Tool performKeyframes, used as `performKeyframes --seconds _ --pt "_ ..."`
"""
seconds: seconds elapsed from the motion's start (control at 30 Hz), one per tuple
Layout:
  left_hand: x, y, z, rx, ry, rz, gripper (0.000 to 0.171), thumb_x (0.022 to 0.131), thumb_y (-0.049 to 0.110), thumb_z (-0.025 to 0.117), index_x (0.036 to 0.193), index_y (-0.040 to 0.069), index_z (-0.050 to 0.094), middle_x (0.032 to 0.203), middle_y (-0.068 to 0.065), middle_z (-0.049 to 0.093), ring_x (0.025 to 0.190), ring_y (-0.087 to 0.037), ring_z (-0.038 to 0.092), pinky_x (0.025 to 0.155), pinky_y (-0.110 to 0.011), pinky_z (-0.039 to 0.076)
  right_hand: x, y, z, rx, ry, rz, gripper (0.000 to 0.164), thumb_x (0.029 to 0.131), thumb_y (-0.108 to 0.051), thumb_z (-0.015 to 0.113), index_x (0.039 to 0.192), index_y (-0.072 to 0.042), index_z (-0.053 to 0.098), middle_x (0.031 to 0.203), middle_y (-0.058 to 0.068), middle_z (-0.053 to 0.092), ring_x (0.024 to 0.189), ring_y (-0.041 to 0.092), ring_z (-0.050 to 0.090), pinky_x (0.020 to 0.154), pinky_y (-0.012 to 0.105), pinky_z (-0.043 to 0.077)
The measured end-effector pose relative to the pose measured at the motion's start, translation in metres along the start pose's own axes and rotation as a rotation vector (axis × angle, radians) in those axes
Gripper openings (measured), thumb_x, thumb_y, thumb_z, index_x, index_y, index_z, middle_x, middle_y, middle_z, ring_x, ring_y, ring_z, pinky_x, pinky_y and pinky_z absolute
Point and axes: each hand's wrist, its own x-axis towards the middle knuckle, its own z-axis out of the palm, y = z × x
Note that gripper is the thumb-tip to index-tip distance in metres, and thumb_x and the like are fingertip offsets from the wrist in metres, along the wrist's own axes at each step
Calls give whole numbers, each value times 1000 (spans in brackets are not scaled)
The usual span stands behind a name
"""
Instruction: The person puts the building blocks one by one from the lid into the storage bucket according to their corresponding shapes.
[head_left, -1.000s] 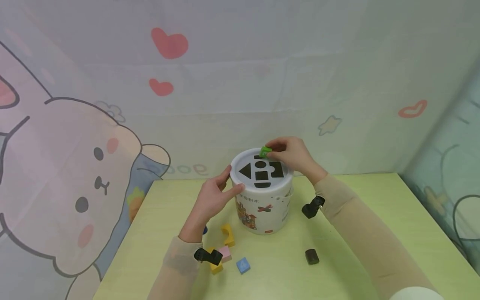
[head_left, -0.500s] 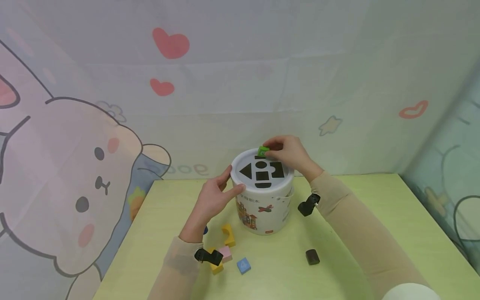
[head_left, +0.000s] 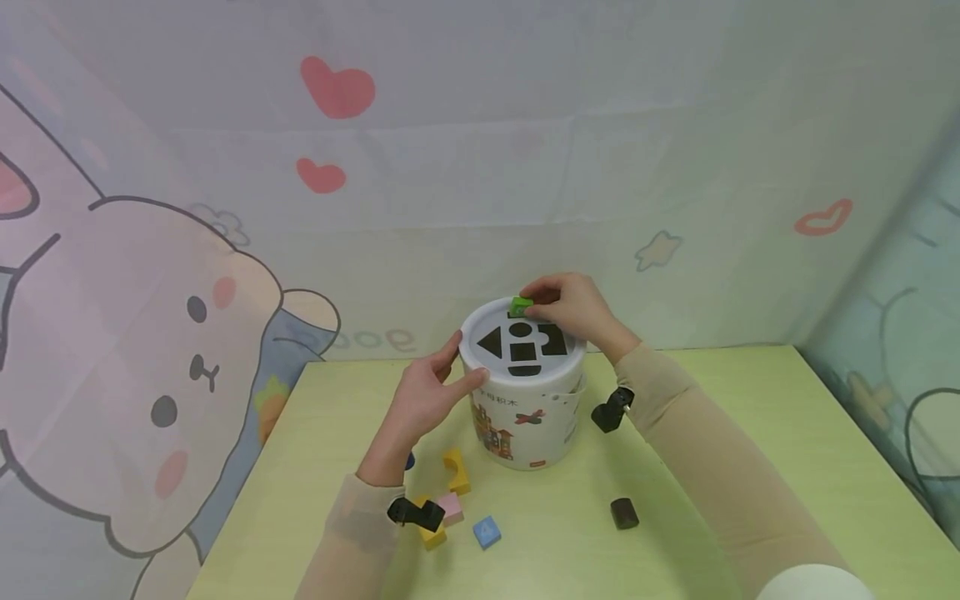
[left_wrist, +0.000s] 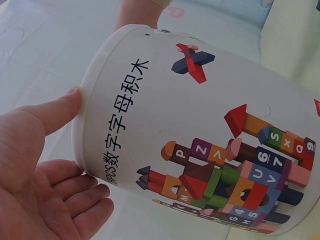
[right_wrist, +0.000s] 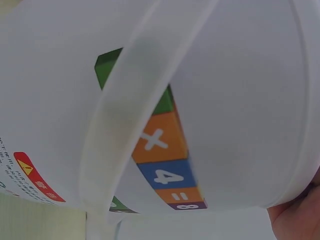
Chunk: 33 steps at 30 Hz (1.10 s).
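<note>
A white bucket with printed block pictures stands upright on the table. Its white lid has dark shaped holes, including a triangle, a circle and a square. My right hand pinches a small green block between thumb and fingertips, right at the narrow slot at the lid's back. My left hand touches the left side of the lid's rim with its thumb and fingers spread. In the left wrist view the thumb lies against the rim, the other fingers loosely bent. The right wrist view shows mostly the bucket's side and handle strap.
On the table, in front of the bucket, lie a yellow arch block, a pink block, a blue block marked 4 and another yellow block. A dark brown block lies to the right. A printed cloth hangs behind.
My right hand has shifted slightly left along the lid's back with the green block, which now overlaps the slot. The left hand and the bucket keep their places.
</note>
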Motion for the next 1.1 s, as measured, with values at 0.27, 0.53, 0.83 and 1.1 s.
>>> performKeyframes --seconds 0.27,0.53,0.83,1.1 --pt "-1 0 -1 -8 -7 9 86 98 46 79 167 19 38 168 -2 41 152 -27 43 121 -44 42 0 -1 1 -35 -10 -12 27 97 -13 82 123 -7 79 116 9 77 108 26 72 97 43 59" --pt "-2 1 0 -5 -2 -4 85 98 47 79 167 20 38 168 -1 41 152 -27 44 121 -43 43 -1 -3 2 -60 -12 -31 26 96 -13 82 120 -6 80 114 10 77 106 27 72 97 43 59" --pt "-2 0 -1 -15 2 2 84 97 46 80 167 20 39 167 1 42 152 -25 43 122 -42 41 -3 -1 2 -54 -21 -44 26 96 -12 80 121 -4 79 114 12 77 108 29 73 97 44 60" --pt "-3 -1 -2 -16 9 -2 84 97 45 80 167 20 39 167 -1 42 152 -25 43 121 -42 42 -2 0 3 -47 -22 -30 26 97 -13 80 122 -6 79 115 11 77 107 28 72 95 42 60"
